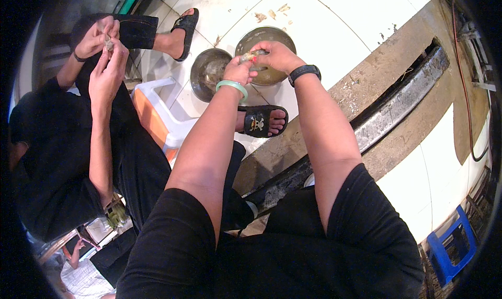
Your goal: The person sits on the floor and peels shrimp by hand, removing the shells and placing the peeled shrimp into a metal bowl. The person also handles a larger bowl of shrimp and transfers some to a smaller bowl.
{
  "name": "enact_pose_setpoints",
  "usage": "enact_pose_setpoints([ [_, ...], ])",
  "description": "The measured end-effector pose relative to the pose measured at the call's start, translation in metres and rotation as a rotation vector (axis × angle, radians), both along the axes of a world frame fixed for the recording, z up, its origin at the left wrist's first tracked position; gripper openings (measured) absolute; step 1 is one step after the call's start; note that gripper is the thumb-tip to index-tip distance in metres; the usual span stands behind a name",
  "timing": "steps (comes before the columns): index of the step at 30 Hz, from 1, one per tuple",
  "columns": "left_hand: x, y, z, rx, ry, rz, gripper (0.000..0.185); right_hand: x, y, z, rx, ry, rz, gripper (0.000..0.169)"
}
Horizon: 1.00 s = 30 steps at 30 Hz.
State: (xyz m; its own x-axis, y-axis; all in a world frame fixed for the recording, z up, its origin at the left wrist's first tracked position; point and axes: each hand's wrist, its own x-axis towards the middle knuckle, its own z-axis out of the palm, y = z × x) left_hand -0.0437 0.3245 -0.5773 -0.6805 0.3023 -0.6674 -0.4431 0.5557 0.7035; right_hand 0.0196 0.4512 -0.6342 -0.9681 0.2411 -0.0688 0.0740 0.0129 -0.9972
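Note:
Both my hands meet over two round metal bowls on the tiled floor. My left hand point(240, 69), with a pale green bangle on its wrist, grips a raw shrimp point(248, 57). From the right, my right hand point(276, 56) has its fingers on the same shrimp; a black band circles that wrist. Beneath my hands is the larger bowl point(259, 34), with cloudy liquid in it. Left of it stands the smaller bowl point(202, 69), its contents hard to make out. Pale shell scraps point(260, 17) lie on the tiles beyond the bowls.
At the left a co-worker point(106, 52) holds a small shrimp-like piece in both hands. The co-worker's sandalled feet point(264, 120) flank the bowls. A white and orange plastic stool point(157, 114) stands between us. A floor channel with a metal edge point(400, 103) runs at right; a blue stool point(451, 248) is lower right.

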Motion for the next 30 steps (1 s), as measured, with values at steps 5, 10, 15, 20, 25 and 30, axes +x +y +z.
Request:
enact_pose_setpoints([
  [5, 0.001, 0.002, 0.003, 0.005, 0.006, 0.001, 0.021, 0.000, 0.001, -0.002, -0.096, 0.056, -0.009, 0.026],
  [10, -0.006, -0.001, -0.004, 0.042, -0.042, 0.022, 0.023, -0.001, 0.003, -0.002, 0.007, 0.072, -0.011, 0.026],
  [15, -0.001, 0.003, 0.009, 0.090, 0.003, 0.015, 0.027, -0.005, 0.005, -0.009, 0.036, 0.139, -0.014, 0.025],
  [20, -0.002, 0.001, 0.009, 0.062, 0.109, -0.029, 0.027, 0.000, -0.004, 0.002, -0.093, 0.136, -0.164, 0.026],
  [25, -0.015, -0.006, -0.010, 0.116, 0.276, -0.096, 0.024, 0.000, 0.002, 0.017, 0.122, 0.035, -0.053, 0.021],
  [30, -0.014, -0.001, -0.002, 0.092, 0.317, -0.125, 0.023, 0.003, 0.002, 0.029, 0.423, 0.026, -0.138, 0.015],
])
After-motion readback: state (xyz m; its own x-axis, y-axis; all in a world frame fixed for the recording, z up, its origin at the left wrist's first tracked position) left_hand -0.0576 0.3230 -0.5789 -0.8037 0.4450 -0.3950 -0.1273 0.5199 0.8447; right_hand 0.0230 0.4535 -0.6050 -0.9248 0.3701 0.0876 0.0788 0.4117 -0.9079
